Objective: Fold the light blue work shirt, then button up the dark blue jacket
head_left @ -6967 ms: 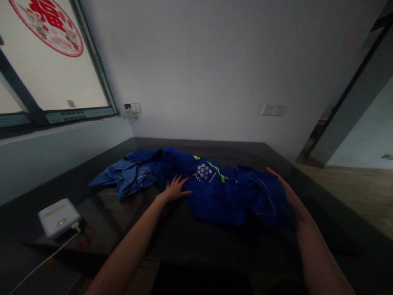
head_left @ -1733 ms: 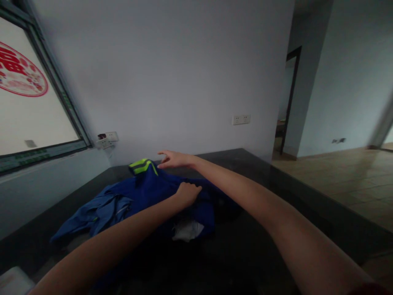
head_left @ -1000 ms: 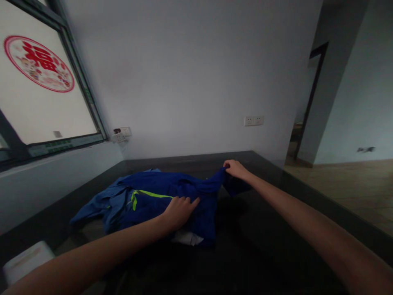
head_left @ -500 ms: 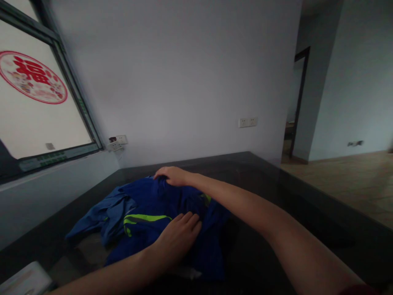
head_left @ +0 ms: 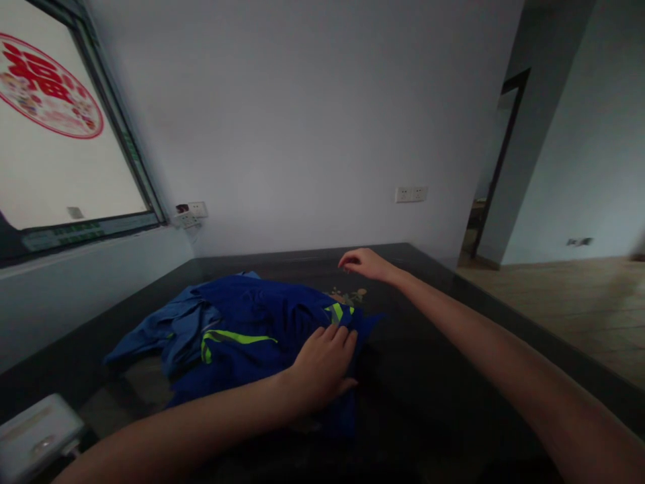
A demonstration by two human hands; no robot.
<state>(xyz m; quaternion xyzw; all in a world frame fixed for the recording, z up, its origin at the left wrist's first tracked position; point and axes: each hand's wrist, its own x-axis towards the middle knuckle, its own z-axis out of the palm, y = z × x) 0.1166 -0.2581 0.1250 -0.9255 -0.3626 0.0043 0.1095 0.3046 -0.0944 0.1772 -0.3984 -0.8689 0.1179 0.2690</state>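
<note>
A blue garment [head_left: 236, 323] with neon yellow stripes lies bunched and partly folded on the dark table [head_left: 443, 376]. My left hand [head_left: 325, 363] rests flat on the garment's right edge, fingers stretched out, pressing the cloth down. Farther back, my right hand [head_left: 363, 263] hovers over the table beyond the garment's far right corner. Its fingers are loosely curved and hold nothing.
A white box-like device [head_left: 35, 437] sits at the table's near left corner. A window with a round red sticker [head_left: 45, 91] is at the left; wall sockets [head_left: 190, 214] are by the corner. A doorway [head_left: 496, 168] and tiled floor lie to the right.
My right hand has let go of the cloth it carried over to the left and has drawn back to the right, off the garment. My left hand stays pressed on the folded part.
</note>
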